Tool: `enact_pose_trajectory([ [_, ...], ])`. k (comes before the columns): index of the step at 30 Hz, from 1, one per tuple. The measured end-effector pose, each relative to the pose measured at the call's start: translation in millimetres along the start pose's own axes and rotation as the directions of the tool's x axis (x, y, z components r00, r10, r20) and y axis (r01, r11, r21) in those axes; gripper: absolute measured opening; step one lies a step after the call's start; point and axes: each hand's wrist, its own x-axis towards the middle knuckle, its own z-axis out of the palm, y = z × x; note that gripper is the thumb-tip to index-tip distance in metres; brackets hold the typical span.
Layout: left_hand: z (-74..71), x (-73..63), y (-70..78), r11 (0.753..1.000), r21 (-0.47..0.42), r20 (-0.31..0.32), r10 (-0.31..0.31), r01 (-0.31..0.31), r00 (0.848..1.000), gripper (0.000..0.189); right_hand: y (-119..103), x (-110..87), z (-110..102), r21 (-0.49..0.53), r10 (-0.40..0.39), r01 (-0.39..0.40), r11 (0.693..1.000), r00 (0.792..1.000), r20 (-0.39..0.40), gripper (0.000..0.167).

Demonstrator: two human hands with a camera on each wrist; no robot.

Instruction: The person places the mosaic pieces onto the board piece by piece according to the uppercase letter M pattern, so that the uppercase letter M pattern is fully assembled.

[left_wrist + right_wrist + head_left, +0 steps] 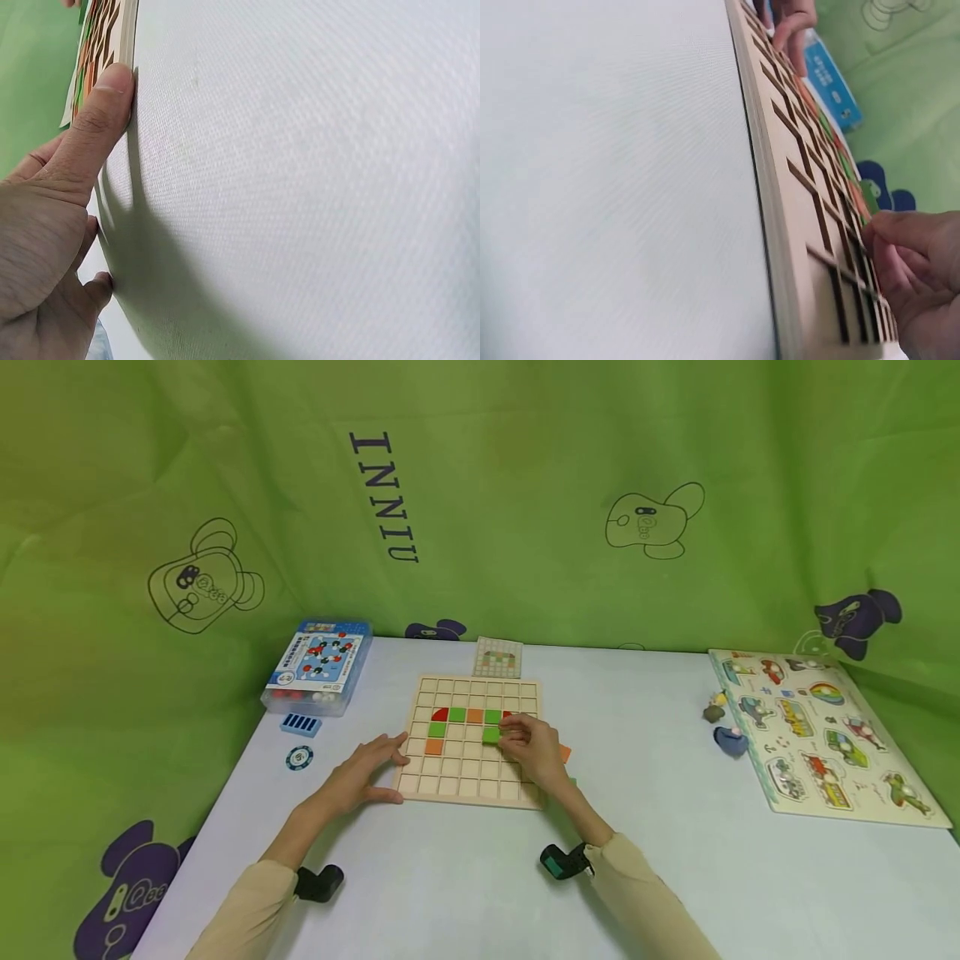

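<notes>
A wooden grid board (450,787) lies on the white table, with red, green and orange tiles in some of its squares. My right hand (534,750) is over the board's right half, pinching a green square tile (491,735) between thumb and fingertips. That tile is at the grid just below the upper row of tiles; in the right wrist view the pinching fingers (889,225) mostly hide it. At the board's left edge, my left hand (360,772) rests with fingers spread. Its thumb (105,105) touches the board's near left corner in the left wrist view.
Behind the board lies a small pattern card (498,670). An orange tile (566,753) shows beside my right wrist. To the left are a clear-bottomed box (318,664), a blue striped piece (301,725) and a round chip (299,757). A picture puzzle board (825,735) lies far right.
</notes>
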Motion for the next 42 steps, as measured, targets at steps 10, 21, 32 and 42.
enact_pose_trajectory([
  [10,1.0,3.6,-0.2,0.999,-0.003,-0.017,0.050,-0.050,0.999,0.072,-10,15.1,10,-0.127,-0.056,0.062,0.990,0.997,0.052,0.022],
  [21,0.7,5.9,1.1,0.999,0.010,-0.004,0.031,-0.030,1.000,0.052,-8,19.3,12,-0.048,-0.039,0.041,0.998,0.998,0.042,0.027],
  [32,-1.3,1.2,-1.9,0.999,0.016,-0.008,0.028,-0.028,1.000,0.063,-11,13.6,-1,0.122,0.083,-0.092,0.988,0.993,0.079,0.031],
  [42,-0.3,-0.6,-2.1,0.999,-0.013,-0.005,0.039,-0.039,0.999,0.053,-6,16.3,8,0.140,0.076,-0.100,0.985,0.983,0.167,0.031],
])
